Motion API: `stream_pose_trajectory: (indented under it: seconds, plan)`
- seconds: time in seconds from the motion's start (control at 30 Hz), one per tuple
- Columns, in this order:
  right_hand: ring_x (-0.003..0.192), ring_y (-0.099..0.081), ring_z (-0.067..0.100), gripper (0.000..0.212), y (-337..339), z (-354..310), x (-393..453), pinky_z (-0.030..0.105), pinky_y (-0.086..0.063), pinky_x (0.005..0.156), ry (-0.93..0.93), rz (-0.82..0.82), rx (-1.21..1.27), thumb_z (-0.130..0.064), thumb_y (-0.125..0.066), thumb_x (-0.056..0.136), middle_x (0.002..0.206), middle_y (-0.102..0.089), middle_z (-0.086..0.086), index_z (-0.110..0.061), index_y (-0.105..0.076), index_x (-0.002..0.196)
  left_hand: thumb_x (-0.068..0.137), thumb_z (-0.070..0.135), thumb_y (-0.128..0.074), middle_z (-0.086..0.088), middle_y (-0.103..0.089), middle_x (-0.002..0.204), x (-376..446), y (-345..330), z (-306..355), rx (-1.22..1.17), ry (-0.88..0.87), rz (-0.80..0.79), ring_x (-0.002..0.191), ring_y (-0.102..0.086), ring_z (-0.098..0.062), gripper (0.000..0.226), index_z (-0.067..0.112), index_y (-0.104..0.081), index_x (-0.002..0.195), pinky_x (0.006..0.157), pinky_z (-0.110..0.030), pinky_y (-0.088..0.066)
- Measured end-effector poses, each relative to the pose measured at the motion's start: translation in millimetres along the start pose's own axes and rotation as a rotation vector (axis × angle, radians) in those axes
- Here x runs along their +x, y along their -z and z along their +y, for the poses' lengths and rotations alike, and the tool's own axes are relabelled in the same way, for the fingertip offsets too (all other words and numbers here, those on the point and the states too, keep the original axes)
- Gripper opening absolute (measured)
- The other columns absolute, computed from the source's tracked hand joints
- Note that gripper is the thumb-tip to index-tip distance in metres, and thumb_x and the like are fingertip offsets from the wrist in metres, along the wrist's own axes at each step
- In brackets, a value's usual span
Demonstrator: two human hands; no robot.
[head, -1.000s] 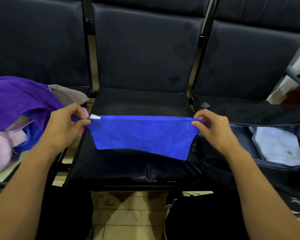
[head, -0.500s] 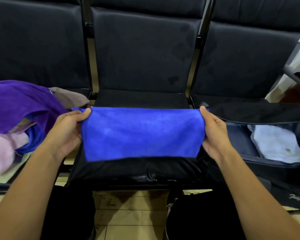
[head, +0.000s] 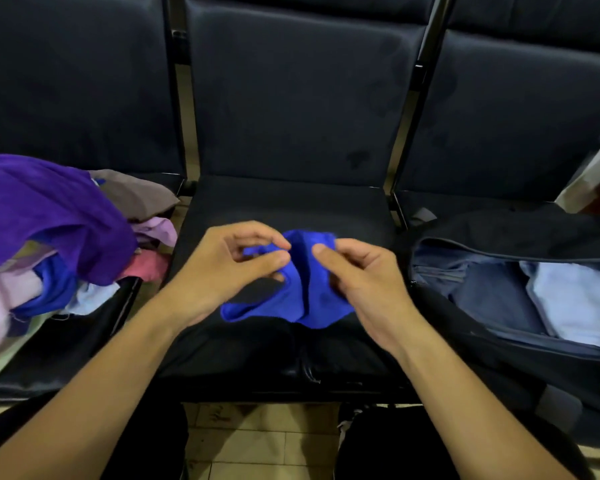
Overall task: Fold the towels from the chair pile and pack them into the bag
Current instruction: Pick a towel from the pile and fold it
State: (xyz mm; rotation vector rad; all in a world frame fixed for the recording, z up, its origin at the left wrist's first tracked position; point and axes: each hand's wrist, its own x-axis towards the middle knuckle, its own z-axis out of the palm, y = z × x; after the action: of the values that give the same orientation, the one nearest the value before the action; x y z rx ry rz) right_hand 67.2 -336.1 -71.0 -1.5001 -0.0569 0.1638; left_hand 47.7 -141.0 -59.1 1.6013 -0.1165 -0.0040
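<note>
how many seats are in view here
3: the left seat under the towel pile, the middle seat beneath the blue towel, and the right seat holding the open bag. More may lie outside the frame.

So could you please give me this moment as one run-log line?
step: folding | item: blue towel over middle seat | left hand: pinches it | right hand: grips it | bag: open

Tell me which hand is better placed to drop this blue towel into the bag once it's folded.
The right hand, probably. It already pinches the blue towel, and the open bag lies on the seat directly to its right. The left hand also holds the towel but sits on the pile side, farther from the bag.
</note>
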Motion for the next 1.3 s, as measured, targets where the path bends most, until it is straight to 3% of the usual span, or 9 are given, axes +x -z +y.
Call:
stream_pose_trajectory:
  seconds: [0.2,0.47,0.63,0.8,0.93,1.03,1.13,1.23,1.3]
  plan:
    - [0.086,-0.073,0.021,0.013,-10,-2,3,0.032,-0.058,0.081,0.034,-0.091,-0.077,-0.014,-0.070,0.091,0.089,-0.077,0.009,-0.007,-0.078,0.098,0.071,0.002,-0.073,-0.008,-0.076,0.094,3,1,4,-0.020,0.037,-0.125,0.089,-0.074,-0.020,0.037,0.007,-0.069,0.107,0.076,-0.019,-0.056]
    - [0.095,-0.073,0.024,0.016,-8,0,6,0.040,-0.057,0.092,0.075,-0.201,-0.196,-0.008,-0.064,0.095,0.095,-0.078,0.007,-0.014,-0.079,0.099,0.075,0.015,-0.073,0.001,-0.068,0.081,12,0,-9,0.213,-0.132,0.020,0.072,-0.065,-0.009,0.014,0.020,-0.075,0.088,0.071,-0.018,-0.053]
    - [0.087,-0.072,0.017,0.018,-6,0,9,0.028,-0.056,0.079,0.062,-0.224,-0.243,-0.011,-0.060,0.098,0.093,-0.077,0.005,-0.014,-0.078,0.099,0.078,0.009,-0.076,0.010,-0.067,0.097,23,0,-16,0.361,-0.219,0.022,0.097,-0.064,-0.003,0.019,0.026,-0.072,0.087,0.088,-0.017,-0.049]
    - [0.088,-0.070,0.021,0.007,-7,3,11,0.035,-0.057,0.082,0.196,-0.209,-0.393,-0.014,-0.077,0.086,0.090,-0.074,0.004,-0.013,-0.074,0.093,0.081,0.006,-0.073,0.004,-0.069,0.087,24,-8,-16,0.283,-0.188,-0.006,0.084,-0.069,-0.011,0.015,0.018,-0.067,0.088,0.079,-0.023,-0.054]
    - [0.086,-0.069,0.011,0.019,-11,6,12,0.023,-0.053,0.077,0.250,-0.158,-0.432,-0.005,-0.072,0.087,0.089,-0.071,-0.005,-0.024,-0.070,0.089,0.084,0.019,-0.072,0.004,-0.063,0.092,24,-11,-18,0.291,-0.225,-0.073,0.089,-0.064,-0.017,0.024,0.021,-0.061,0.105,0.079,-0.024,-0.054]
    - [0.085,-0.069,0.011,0.021,-9,3,12,0.025,-0.054,0.076,0.229,-0.140,-0.412,-0.001,-0.068,0.086,0.087,-0.072,-0.006,-0.023,-0.070,0.085,0.082,0.037,-0.068,0.011,-0.064,0.099,28,3,-22,0.446,-0.099,-0.187,0.094,-0.063,-0.009,0.031,0.027,-0.061,0.111,0.082,-0.024,-0.054]
    - [0.073,-0.063,0.011,0.027,-3,-4,15,0.025,-0.050,0.068,0.170,-0.046,-0.310,0.006,-0.061,0.084,0.075,-0.068,-0.005,-0.019,-0.067,0.075,0.089,0.025,-0.067,0.010,-0.068,0.090,30,23,-28,0.681,0.095,-0.352,0.083,-0.064,-0.003,0.011,0.027,-0.066,0.100,0.071,-0.027,-0.052]
    - [0.065,-0.055,0.009,0.035,4,-7,18,0.023,-0.044,0.060,0.116,0.024,-0.327,0.004,-0.061,0.084,0.064,-0.060,-0.006,-0.024,-0.060,0.063,0.093,0.018,-0.063,0.006,-0.065,0.076,30,31,-33,0.830,0.078,-0.264,0.071,-0.061,-0.005,0.008,0.023,-0.069,0.091,0.064,-0.027,-0.045]
    - [0.064,-0.054,0.009,0.027,10,-4,21,0.024,-0.042,0.059,0.105,0.058,-0.410,0.000,-0.064,0.084,0.066,-0.060,-0.004,-0.020,-0.058,0.066,0.093,0.019,-0.061,0.006,-0.066,0.083,32,34,-35,0.806,0.034,-0.120,0.076,-0.061,-0.004,0.008,0.022,-0.069,0.092,0.068,-0.030,-0.049]
